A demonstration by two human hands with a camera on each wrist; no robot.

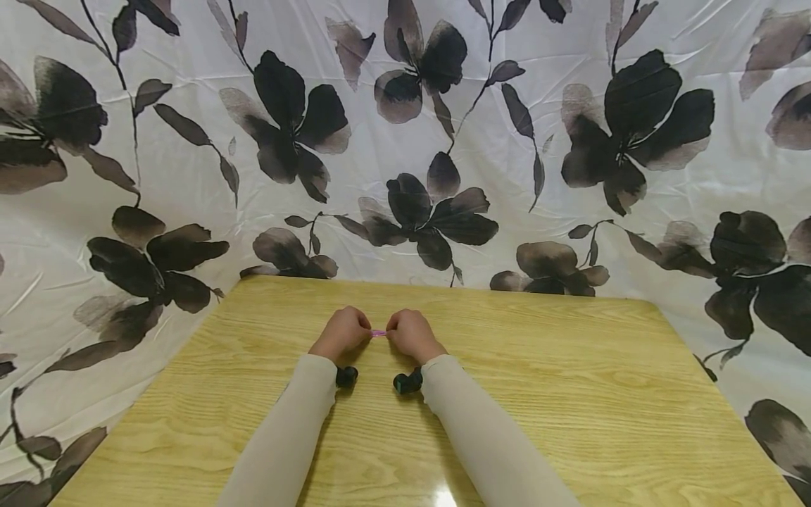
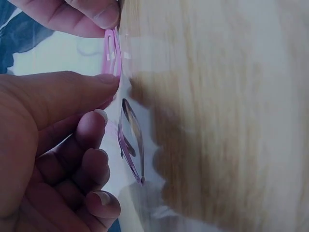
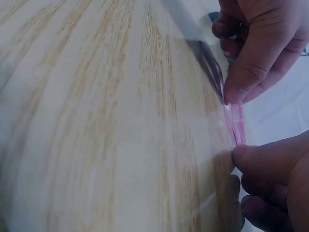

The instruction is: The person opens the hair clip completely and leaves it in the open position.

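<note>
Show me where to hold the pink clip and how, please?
I'd pinch the pink clip near its right end, coming from the right with thumb and finger, as the right hand does. It's a slim, narrow loop running lengthwise between the hands, so a fingertip pinch should suit it better than a fist. The left hand pinches it from the left.

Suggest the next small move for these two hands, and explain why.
Perhaps ease the left hand off while the right hand holds: both pinch the small pink piece with a short stretch exposed between them, so one hand could probably support it, freeing the other.
</note>
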